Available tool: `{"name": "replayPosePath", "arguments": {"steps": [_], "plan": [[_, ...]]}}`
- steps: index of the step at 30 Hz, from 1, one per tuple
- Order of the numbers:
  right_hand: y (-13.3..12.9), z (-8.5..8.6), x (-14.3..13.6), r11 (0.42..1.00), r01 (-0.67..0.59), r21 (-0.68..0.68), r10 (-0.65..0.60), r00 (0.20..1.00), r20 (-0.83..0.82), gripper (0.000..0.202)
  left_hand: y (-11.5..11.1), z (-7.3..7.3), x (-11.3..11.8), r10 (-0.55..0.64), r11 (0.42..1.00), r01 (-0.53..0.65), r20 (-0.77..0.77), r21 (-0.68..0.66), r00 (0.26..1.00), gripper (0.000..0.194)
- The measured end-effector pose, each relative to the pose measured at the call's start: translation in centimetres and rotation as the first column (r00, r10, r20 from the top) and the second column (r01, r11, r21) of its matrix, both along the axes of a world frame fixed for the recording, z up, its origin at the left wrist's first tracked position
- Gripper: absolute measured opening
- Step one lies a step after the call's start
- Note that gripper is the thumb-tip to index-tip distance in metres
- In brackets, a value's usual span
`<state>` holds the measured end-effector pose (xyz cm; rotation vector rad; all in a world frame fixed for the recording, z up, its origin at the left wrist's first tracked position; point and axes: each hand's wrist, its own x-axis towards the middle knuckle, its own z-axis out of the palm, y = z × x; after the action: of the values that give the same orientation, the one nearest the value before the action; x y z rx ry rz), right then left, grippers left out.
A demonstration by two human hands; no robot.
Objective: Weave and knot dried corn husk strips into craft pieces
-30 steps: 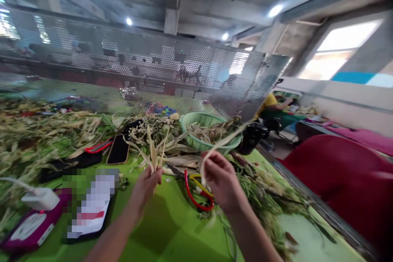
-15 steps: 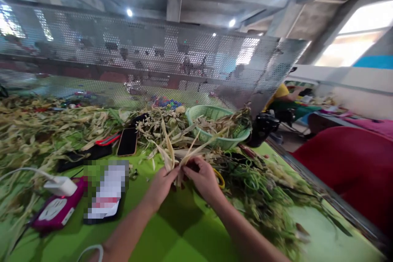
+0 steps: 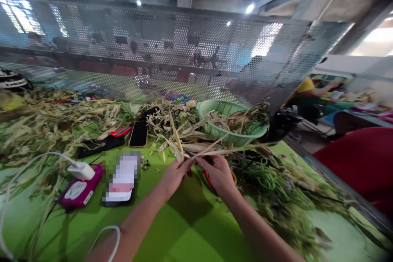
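Both of my hands meet at the bundle of dry leaves (image 3: 177,146), just above the green table (image 3: 190,235). My left hand (image 3: 176,176) pinches its lower end between thumb and fingers, and the pale points fan up and away from me. My right hand (image 3: 218,172) pinches the long strip (image 3: 245,148) near its inner end, the fingertips of the two hands close together. The strip's long axis runs from the bundle to my right, almost level and crosswise to the upright leaves; its free end projects well past my right hand, the nearer of the two to that end. Whether the strip passes around the bundle or only beside it I cannot tell, since my fingers cover the crossing.

Beyond the strip stands the green basket (image 3: 219,107), its near side close to the strip's length. Beneath my right hand lies a red and yellow loop (image 3: 209,180), partly hidden. To the right spreads a green fibrous tangle (image 3: 270,190), the nearest clutter on that side. To the left, apart from my hands, lie a dark phone (image 3: 138,134), a lit phone (image 3: 123,179) and a purple device (image 3: 76,193).
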<state>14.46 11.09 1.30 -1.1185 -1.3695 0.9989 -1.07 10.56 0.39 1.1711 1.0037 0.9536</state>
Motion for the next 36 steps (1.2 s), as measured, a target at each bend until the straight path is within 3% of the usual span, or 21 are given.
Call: {"name": "replayPosePath", "arguments": {"steps": [3, 5, 7, 10, 13, 16, 19, 21, 23, 26, 30, 36], "plan": [[-0.2, 0.8, 0.1, 1.000, -0.003, -0.031, 0.001, 0.999, -0.048, 0.023, 0.0, 0.2, 0.0, 0.059, 0.991, -0.050, 0.066, -0.128, 0.996, 0.052], [-0.4, 1.1, 0.0, 0.997, -0.040, -0.062, 0.037, 0.998, -0.048, 0.023, 0.0, 0.2, 0.0, 0.037, 0.985, -0.013, 0.134, -0.174, 0.990, 0.054], [-0.5, 1.0, -0.1, 0.989, -0.127, -0.082, 0.123, 0.991, -0.045, 0.021, -0.1, 0.3, 0.0, -0.033, 0.984, 0.060, 0.159, -0.166, 0.987, 0.055], [-0.6, 0.5, -0.4, 0.969, -0.225, -0.106, 0.219, 0.973, -0.067, 0.020, -0.3, 0.5, 0.0, -0.169, 0.984, 0.172, 0.066, -0.046, 0.983, 0.050], [-0.5, 0.0, -0.4, 0.981, -0.169, -0.099, 0.169, 0.986, -0.006, 0.017, -0.5, 0.7, 0.0, -0.263, 0.965, 0.263, 0.005, 0.018, 0.965, 0.044], [-0.2, 0.2, -0.2, 0.998, -0.058, -0.032, 0.060, 0.996, 0.066, 0.017, -0.4, 0.7, 0.1, -0.284, 0.958, 0.286, 0.065, -0.024, 0.957, 0.036], [-0.3, 0.8, -0.2, 0.993, -0.101, -0.061, 0.100, 0.995, -0.017, 0.027, -0.4, 0.4, 0.2, -0.300, 0.950, 0.308, 0.125, -0.049, 0.946, 0.025], [-0.7, 1.2, -0.4, 0.962, -0.226, -0.154, 0.217, 0.974, -0.073, 0.033, -0.4, 0.2, 0.2, -0.340, 0.936, 0.348, 0.131, -0.045, 0.931, 0.019], [-1.2, 1.4, -0.6, 0.891, -0.363, -0.274, 0.341, 0.932, -0.125, 0.040, -0.5, 0.1, 0.1, -0.366, 0.928, 0.372, 0.114, -0.032, 0.923, 0.022], [-1.9, 1.3, -1.1, 0.821, -0.459, -0.340, 0.410, 0.888, -0.209, 0.044, -0.8, 0.2, 0.1, -0.364, 0.927, 0.370, 0.101, -0.052, 0.926, 0.023], [-2.1, 1.1, -1.5, 0.880, -0.368, -0.300, 0.297, 0.920, -0.255, 0.033, -1.0, 0.5, 0.2, -0.364, 0.914, 0.379, 0.119, -0.144, 0.924, 0.019], [-1.8, 1.5, -1.2, 0.933, -0.295, -0.206, 0.209, 0.911, -0.355, 0.044, -1.2, 1.1, 0.3, -0.330, 0.933, 0.340, 0.102, -0.117, 0.939, 0.042]]}}
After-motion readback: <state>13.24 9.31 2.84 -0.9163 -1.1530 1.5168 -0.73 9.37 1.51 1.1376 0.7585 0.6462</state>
